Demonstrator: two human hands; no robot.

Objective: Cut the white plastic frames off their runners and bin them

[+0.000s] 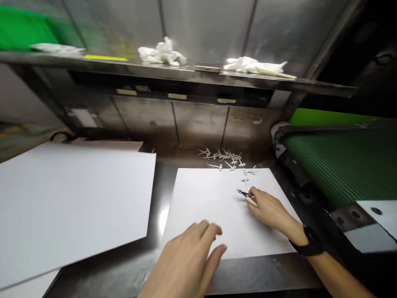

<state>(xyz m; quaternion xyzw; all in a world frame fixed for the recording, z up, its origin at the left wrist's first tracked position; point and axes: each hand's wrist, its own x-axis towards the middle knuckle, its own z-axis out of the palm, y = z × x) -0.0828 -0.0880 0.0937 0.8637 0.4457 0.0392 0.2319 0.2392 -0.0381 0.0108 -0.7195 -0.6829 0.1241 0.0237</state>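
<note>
My right hand (269,209) is closed around a pair of small nippers (243,193) with dark jaws and a cream-coloured handle. The jaws point left over a white sheet (204,198) lying on the metal worktable. Just beyond the nippers, a small white plastic piece with a thin stem (245,181) rests on the sheet. Several similar white pieces (228,156) lie in a loose heap at the sheet's far edge. My left hand (186,258) hovers over the near edge of the sheet, its thumb and fingers apart and nothing between them.
A stack of large white sheets (77,198) occupies the left side. To the right runs a green conveyor belt (338,161) with a metal frame. Crumpled white gloves or cloths (163,53) lie on a metal shelf (198,72) across the back, near a green bin (25,31).
</note>
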